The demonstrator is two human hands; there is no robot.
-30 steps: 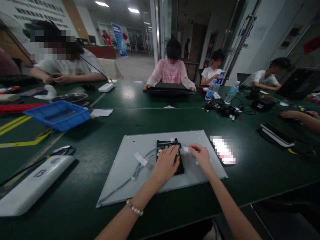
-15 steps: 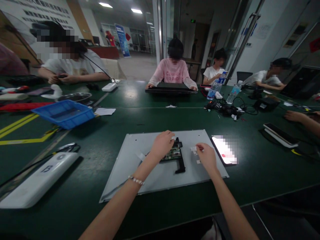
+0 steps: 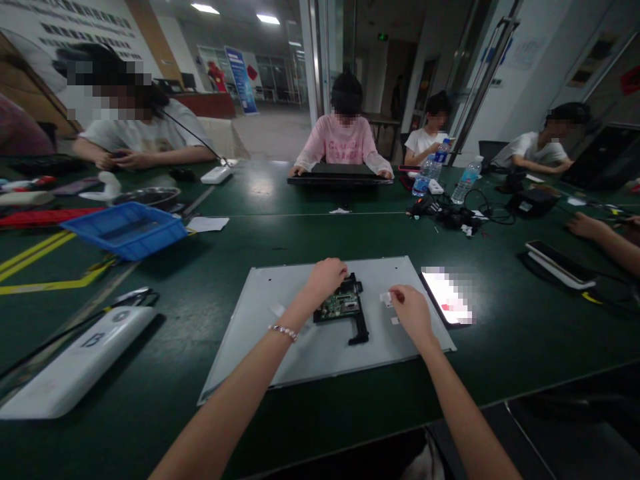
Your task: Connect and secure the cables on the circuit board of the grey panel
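A pale grey flat panel (image 3: 300,360) lies on the table in front of me. On its middle sits a green circuit board (image 3: 337,305) in a black plastic frame (image 3: 361,330). My left hand (image 3: 327,275) is at the board's upper edge, its fingers curled and partly hidden behind the hand. To the right of the board, my right hand (image 3: 407,303) pinches at a small whitish sticker (image 3: 386,299) on the panel. A second small pale label (image 3: 396,321) lies just below it. A translucent strip (image 3: 279,309) shows left of the board.
A lit phone (image 3: 445,297) lies at the panel's right edge. Left are a white power bank (image 3: 83,360) and a blue tray (image 3: 130,230). Cables (image 3: 445,213) and bottles (image 3: 469,180) stand farther right. Across the table a person holds a black panel (image 3: 341,175).
My left hand has shifted slightly up and left, uncovering more of the circuit board. The right hand stays at the sticker. The whole view has shifted a little.
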